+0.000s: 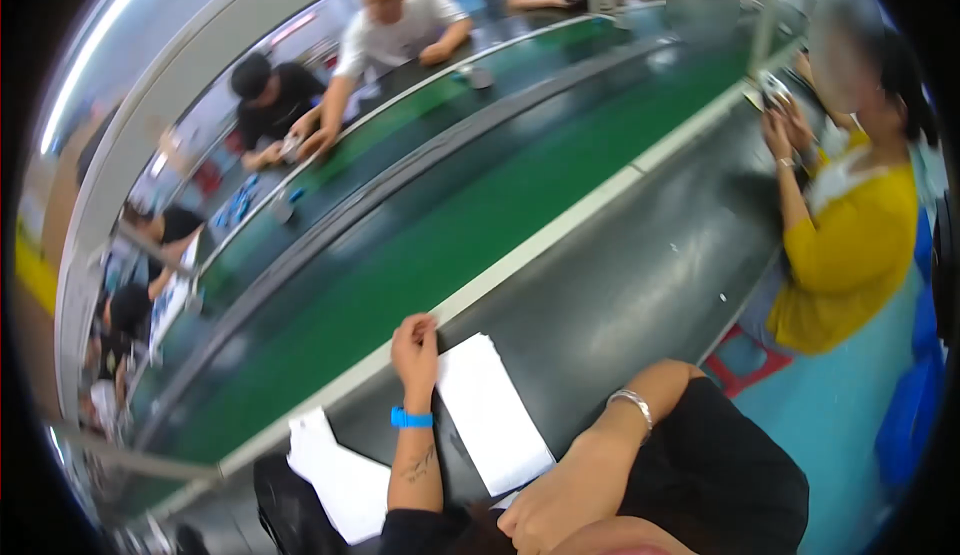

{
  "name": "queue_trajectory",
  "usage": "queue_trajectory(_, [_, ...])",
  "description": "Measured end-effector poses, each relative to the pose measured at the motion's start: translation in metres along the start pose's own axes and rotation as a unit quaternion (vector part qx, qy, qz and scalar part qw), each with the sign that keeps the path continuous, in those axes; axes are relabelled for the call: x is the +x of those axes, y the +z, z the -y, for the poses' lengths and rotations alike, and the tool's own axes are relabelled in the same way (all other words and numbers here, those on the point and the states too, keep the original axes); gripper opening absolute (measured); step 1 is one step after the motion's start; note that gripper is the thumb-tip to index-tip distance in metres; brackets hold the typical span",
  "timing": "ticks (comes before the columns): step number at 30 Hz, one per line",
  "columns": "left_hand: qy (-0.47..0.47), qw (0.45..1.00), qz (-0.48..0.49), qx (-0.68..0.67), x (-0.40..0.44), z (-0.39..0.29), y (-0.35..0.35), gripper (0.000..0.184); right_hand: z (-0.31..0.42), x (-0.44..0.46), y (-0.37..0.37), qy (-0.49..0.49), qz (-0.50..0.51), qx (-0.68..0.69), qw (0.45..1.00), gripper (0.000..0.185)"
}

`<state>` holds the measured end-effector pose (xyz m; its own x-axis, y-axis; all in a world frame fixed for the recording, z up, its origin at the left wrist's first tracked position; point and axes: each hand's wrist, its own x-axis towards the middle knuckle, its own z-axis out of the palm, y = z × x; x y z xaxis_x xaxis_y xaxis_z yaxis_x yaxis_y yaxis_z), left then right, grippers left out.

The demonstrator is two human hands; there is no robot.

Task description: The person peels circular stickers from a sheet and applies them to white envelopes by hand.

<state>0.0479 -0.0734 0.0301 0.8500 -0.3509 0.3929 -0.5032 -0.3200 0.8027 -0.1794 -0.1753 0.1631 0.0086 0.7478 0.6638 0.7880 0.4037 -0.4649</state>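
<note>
My left hand [413, 343], with a blue band [411, 417] on its wrist, rests by the pale rail [520, 260] with its fingers curled in and nothing visible in them. Just to its right a stack of white sheets [492, 410] lies on the dark worktop [625, 280]. My right hand [568, 490] is bent inward near the lower end of that stack, below a silver bracelet [634, 410]; its fingers are mostly hidden. More white paper [340, 480] lies left of my left forearm.
A green conveyor belt [400, 285] runs diagonally beyond the rail. Across it, several people work at another bench. At the right a person in a yellow top [850, 255] holds a small object. A red stool [745, 363] stands near that person, with blue containers [910, 420] farther right.
</note>
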Motion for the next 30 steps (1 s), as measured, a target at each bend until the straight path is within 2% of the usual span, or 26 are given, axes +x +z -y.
queue_trajectory(2, [-0.020,1.000,0.005,-0.014,0.001,0.000,0.000,0.008,-0.003,0.000,0.003,-0.013,-0.028,-0.019,0.999,0.030])
queue_trajectory(6, [-0.021,0.999,0.006,-0.042,0.001,0.004,0.002,0.008,0.016,0.004,0.002,0.031,-0.084,0.009,0.996,0.034])
queue_trajectory(9, [-0.024,0.999,0.010,-0.043,0.003,0.001,0.002,0.008,0.014,0.002,0.004,0.032,-0.077,0.005,0.997,0.035])
queue_trajectory(12, [-0.024,0.999,0.009,-0.045,0.000,0.002,0.002,0.008,0.010,0.004,-0.005,0.064,0.022,0.025,0.997,0.036])
queue_trajectory(15, [-0.018,0.999,0.004,-0.036,0.001,0.001,0.001,0.009,0.006,0.003,-0.012,0.024,0.037,0.042,0.998,0.032])
queue_trajectory(30, [-0.001,1.000,0.012,0.024,0.000,-0.018,-0.003,0.012,0.034,-0.012,-0.031,0.048,0.006,0.099,0.994,0.018])
